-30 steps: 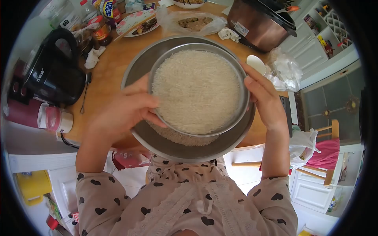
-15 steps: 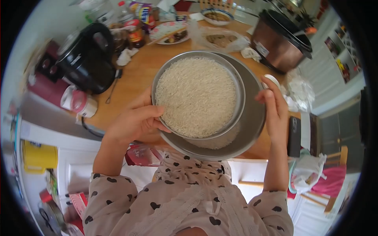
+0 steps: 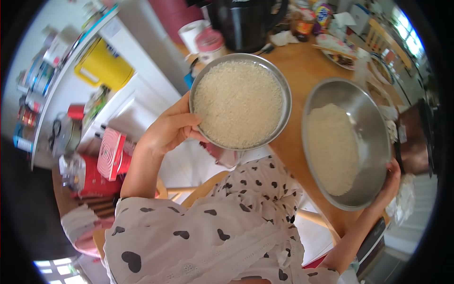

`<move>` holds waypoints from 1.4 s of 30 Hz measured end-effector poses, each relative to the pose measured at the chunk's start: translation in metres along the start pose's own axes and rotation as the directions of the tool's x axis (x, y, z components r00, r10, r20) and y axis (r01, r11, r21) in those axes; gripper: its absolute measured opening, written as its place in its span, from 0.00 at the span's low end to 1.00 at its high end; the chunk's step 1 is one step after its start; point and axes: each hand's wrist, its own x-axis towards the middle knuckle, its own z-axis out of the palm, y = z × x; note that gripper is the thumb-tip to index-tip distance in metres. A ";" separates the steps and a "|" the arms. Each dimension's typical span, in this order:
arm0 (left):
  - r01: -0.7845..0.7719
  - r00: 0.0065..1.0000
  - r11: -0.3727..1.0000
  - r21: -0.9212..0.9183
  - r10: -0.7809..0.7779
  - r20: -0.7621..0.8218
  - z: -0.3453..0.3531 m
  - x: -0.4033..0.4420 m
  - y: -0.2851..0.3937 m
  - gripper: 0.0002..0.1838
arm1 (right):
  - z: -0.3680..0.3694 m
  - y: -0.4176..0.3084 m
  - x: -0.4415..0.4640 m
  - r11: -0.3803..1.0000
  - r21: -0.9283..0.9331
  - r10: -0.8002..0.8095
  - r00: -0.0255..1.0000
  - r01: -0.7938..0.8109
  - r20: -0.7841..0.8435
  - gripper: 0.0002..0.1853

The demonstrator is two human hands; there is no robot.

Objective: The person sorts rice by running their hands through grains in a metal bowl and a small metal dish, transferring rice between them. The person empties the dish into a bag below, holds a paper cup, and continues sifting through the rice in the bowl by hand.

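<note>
My left hand (image 3: 175,123) grips the near-left rim of a shallow round metal pan (image 3: 287,111), thumb on top and fingers beneath. White rice (image 3: 239,102) fills the pan nearly to its rim. To the right, a wider and deeper steel mixing bowl (image 3: 371,177) is tilted so that its inside shows. A pile of pale, fine-looking grain (image 3: 333,149) lies in it. My right hand (image 3: 388,187) is closed on the bowl's lower right rim, with part of the fingers hidden behind it. Pan and bowl are apart.
A black kettle (image 3: 243,26) and a pink-lidded jar (image 3: 209,45) stand behind the pan on the wooden table (image 3: 295,61). A brown cooker (image 3: 416,137) is right of the bowl. Shelves with a yellow jug (image 3: 106,66) stand at left.
The pan was over the bowl and now is apart from it, to its left. The bowl has shifted right and tilted. The view has turned left, showing more of the shelves.
</note>
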 end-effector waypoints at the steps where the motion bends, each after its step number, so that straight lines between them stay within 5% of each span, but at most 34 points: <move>1: 0.002 0.999 1.000 0.010 -0.002 -0.033 -0.007 -0.008 -0.002 0.39 | -0.005 0.009 0.002 0.993 0.122 0.006 0.999 -0.011 0.044 0.26; 5: 0.018 0.996 1.000 -0.012 -0.019 -0.090 -0.034 -0.030 -0.022 0.40 | 0.006 0.005 -0.005 0.954 0.299 -0.005 0.998 -0.016 0.069 0.31; 13: 0.073 0.979 0.991 -0.114 -0.093 -0.181 -0.084 -0.039 -0.085 0.38 | -0.009 0.014 -0.004 0.937 0.348 0.008 0.996 -0.037 0.085 0.37; 22: 0.099 0.963 0.949 -0.299 -0.166 -0.210 -0.119 -0.039 -0.160 0.36 | 0.016 -0.001 -0.010 0.992 0.124 -0.028 0.998 0.034 -0.051 0.37; 42: 0.081 0.939 0.871 -0.485 -0.230 -0.256 -0.140 -0.017 -0.232 0.41 | 0.002 0.006 0.000 0.992 0.040 -0.124 0.992 0.124 0.009 0.37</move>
